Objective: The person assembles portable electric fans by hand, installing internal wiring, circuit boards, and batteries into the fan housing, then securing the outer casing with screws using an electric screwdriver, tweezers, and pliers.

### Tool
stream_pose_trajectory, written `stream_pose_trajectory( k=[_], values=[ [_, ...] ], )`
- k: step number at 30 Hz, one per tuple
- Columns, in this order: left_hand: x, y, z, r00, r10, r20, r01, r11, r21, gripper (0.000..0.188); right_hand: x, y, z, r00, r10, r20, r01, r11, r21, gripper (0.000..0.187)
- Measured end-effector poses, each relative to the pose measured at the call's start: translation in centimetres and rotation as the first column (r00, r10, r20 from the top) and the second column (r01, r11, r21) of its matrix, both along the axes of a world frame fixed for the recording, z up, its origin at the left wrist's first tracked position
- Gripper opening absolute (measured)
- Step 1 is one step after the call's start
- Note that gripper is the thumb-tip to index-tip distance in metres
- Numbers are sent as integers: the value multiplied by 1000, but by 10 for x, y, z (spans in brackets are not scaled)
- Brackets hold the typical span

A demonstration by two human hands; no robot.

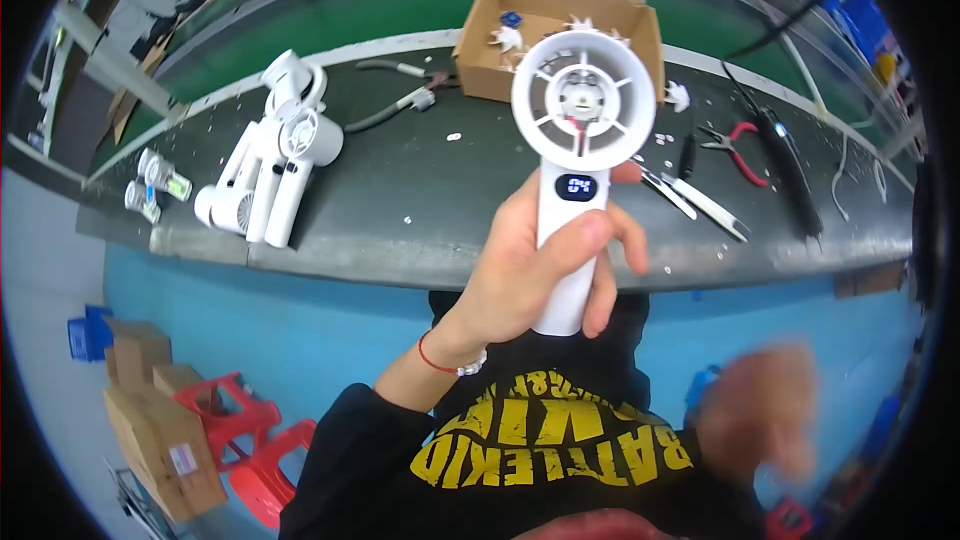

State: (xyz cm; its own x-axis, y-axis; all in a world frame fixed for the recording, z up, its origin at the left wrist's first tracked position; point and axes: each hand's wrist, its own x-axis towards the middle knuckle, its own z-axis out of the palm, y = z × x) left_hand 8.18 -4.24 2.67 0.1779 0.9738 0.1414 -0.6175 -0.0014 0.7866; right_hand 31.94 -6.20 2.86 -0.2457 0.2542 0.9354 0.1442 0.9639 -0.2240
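Observation:
My left hand [525, 270] is wrapped round the handle of a white handheld fan [582, 102], held upright above the front edge of the bench. Its thumb lies across the front of the handle, just below a small lit display [576, 187]. Inside the fan's round head, spokes surround a bare motor, and a bit of red wire shows below it. Low at the right, away from the bench, my right hand [765, 410] is smeared by motion, so its fingers cannot be made out.
On the dark bench [420, 210], several white fans [270, 175] lie at the left. Behind stands a cardboard box [485, 60] with white fan blades. Pliers [738, 150], white tweezers [705, 205] and a black corded tool [790, 175] lie at the right. Red stools [265, 470] stand lower left.

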Motion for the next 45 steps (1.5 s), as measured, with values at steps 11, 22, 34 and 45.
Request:
stream_pose_trajectory(
  k=[11,22,34,45],
  values=[
    [-27,7,-22,997,18,71,-16,1000,-21,56,-79,64,-74,982,122,141,40,601,-798,14],
    [1,27,-27,970,-71,233,98,990,-103,77,-73,71,-39,974,214,-80,-202,647,-735,35],
    [27,28,-30,989,110,-102,-112,994,-18,82,-76,54,-33,992,90,85,-18,786,-618,53],
    [-24,-16,-6,598,-297,-745,332,937,-107,42,-43,78,-27,920,376,-111,-314,536,-784,90]
  ],
)
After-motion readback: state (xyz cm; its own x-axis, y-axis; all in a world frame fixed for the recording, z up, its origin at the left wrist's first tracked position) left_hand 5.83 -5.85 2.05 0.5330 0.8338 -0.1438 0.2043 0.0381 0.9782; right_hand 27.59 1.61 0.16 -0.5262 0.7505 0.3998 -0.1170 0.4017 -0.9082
